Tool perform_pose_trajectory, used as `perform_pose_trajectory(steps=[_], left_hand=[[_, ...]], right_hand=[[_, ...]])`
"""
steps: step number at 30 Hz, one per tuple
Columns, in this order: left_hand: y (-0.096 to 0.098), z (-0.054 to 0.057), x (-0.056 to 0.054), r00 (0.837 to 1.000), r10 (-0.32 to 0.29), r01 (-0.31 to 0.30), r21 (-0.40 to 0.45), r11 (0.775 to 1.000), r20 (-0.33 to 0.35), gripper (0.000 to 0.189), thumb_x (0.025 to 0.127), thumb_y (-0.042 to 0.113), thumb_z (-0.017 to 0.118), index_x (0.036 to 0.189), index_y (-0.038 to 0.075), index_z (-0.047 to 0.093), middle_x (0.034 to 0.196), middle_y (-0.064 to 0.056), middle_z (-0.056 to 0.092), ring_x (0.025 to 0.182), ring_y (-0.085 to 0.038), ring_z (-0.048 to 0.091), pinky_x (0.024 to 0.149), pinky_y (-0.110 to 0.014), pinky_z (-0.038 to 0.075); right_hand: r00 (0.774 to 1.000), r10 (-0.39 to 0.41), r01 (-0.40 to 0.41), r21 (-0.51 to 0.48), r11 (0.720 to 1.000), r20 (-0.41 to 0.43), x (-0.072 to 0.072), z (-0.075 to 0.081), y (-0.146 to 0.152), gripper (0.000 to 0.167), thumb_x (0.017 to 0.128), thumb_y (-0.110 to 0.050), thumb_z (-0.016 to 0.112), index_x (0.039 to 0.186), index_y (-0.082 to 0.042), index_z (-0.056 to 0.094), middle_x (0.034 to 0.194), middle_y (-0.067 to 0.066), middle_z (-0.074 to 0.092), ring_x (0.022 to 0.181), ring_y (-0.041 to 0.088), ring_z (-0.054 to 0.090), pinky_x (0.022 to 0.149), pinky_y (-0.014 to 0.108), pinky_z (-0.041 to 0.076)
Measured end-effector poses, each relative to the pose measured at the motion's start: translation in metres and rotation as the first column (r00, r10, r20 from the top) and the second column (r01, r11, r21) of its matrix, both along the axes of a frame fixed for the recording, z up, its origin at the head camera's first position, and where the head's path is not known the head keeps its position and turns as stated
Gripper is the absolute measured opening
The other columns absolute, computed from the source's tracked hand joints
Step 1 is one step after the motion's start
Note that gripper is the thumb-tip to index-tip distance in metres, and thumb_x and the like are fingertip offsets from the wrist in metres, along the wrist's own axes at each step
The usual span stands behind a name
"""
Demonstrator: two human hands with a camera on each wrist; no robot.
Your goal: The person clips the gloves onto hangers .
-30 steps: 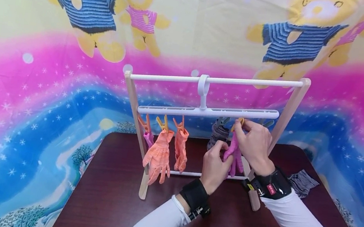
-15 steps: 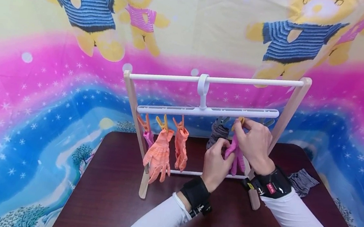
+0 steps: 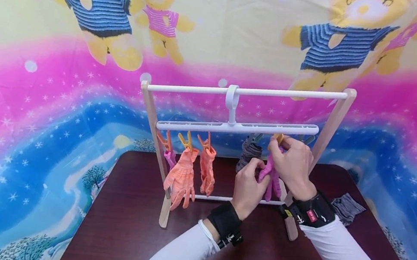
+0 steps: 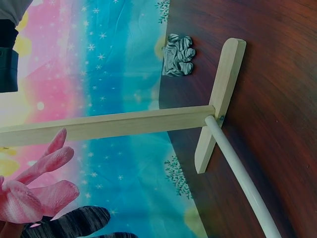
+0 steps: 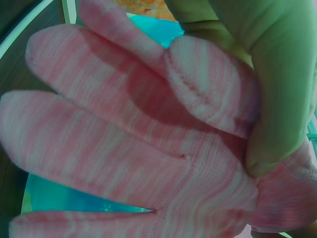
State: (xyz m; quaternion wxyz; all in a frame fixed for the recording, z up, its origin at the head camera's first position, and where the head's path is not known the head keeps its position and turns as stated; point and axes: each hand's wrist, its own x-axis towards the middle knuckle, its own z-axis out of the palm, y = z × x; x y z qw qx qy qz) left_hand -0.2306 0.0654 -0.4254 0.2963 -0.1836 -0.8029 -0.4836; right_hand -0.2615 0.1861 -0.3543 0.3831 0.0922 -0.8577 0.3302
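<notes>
In the head view, a pink knitted glove (image 3: 273,185) hangs fingers down at the right part of a white hanger (image 3: 209,126). My left hand (image 3: 250,189) pinches it from the left side; its thumb shows on the fabric near the cuff in the right wrist view, where the glove (image 5: 148,129) fills much of the picture. My right hand (image 3: 293,163) pinches a yellow clothespin (image 3: 279,138) at the top of the glove, partly covering pin and cuff. Just left hangs a grey striped glove (image 3: 249,154). The left wrist view shows the pink glove's fingers (image 4: 54,196).
A wooden rack (image 3: 333,123) with a white top rail (image 3: 190,89) bears the hanger. Two orange gloves (image 3: 181,174) and a pink piece (image 3: 169,158) hang from pins at the left. Another grey glove (image 3: 347,208) lies on the dark table (image 3: 118,231) at right.
Over the last second my left hand and the pink glove have risen slightly. My right hand has barely shifted, with a little more of the yellow clothespin showing.
</notes>
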Motion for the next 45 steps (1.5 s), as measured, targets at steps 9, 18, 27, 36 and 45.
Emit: perform_pose_trajectory(steps=[9,18,27,36,45], left_hand=[[0.003,0.0,0.001,1.0,-0.006,0.006,0.003,1.0,-0.001,0.021,0.087,0.009,0.075,0.103,0.01,0.062,0.092,-0.003,0.07,0.077,-0.01,0.062,0.069,-0.008,0.044],[0.006,-0.002,-0.001,0.999,-0.005,0.005,0.004,1.0,-0.046,0.02,0.086,0.006,0.074,0.1,0.01,0.061,0.091,-0.003,0.071,0.078,-0.008,0.065,0.071,-0.009,0.048],[0.005,-0.003,0.002,1.0,-0.015,0.015,0.008,1.0,-0.013,0.021,0.088,0.008,0.074,0.103,0.01,0.061,0.095,-0.003,0.072,0.08,-0.009,0.064,0.072,-0.009,0.046],[0.004,-0.008,0.001,0.999,0.023,-0.024,-0.023,0.999,-0.025,0.024,0.086,0.01,0.075,0.104,0.012,0.061,0.095,-0.001,0.073,0.082,-0.011,0.069,0.072,-0.014,0.048],[0.001,-0.012,0.001,0.999,0.046,-0.047,-0.045,0.998,-0.012,0.024,0.087,0.013,0.076,0.104,0.013,0.06,0.092,0.0,0.072,0.075,-0.01,0.064,0.067,-0.013,0.043]], right_hand=[[1.0,0.007,-0.007,-0.035,0.999,0.014,0.0,-0.002,0.004,0.036,0.094,-0.029,0.067,0.066,-0.006,0.065,0.048,0.004,0.048,0.044,0.01,0.038,0.039,0.029,0.024],[1.0,-0.01,0.011,-0.048,0.999,0.016,-0.002,-0.005,0.007,0.032,0.093,-0.032,0.068,0.078,-0.004,0.073,0.048,0.005,0.05,0.045,0.011,0.037,0.041,0.029,0.023],[1.0,0.0,0.0,-0.065,0.998,0.01,-0.001,-0.007,0.007,0.033,0.093,-0.033,0.069,0.088,-0.001,0.075,0.051,0.008,0.052,0.046,0.011,0.037,0.041,0.029,0.023],[0.999,-0.021,0.024,-0.06,0.998,0.041,0.0,-0.008,0.006,0.034,0.094,-0.037,0.067,0.086,-0.005,0.074,0.051,0.005,0.051,0.045,0.013,0.038,0.042,0.03,0.024],[0.999,-0.005,0.008,-0.062,0.998,0.049,0.001,-0.013,0.003,0.031,0.093,-0.034,0.069,0.09,-0.004,0.075,0.053,0.01,0.057,0.045,0.005,0.036,0.043,0.029,0.026]])
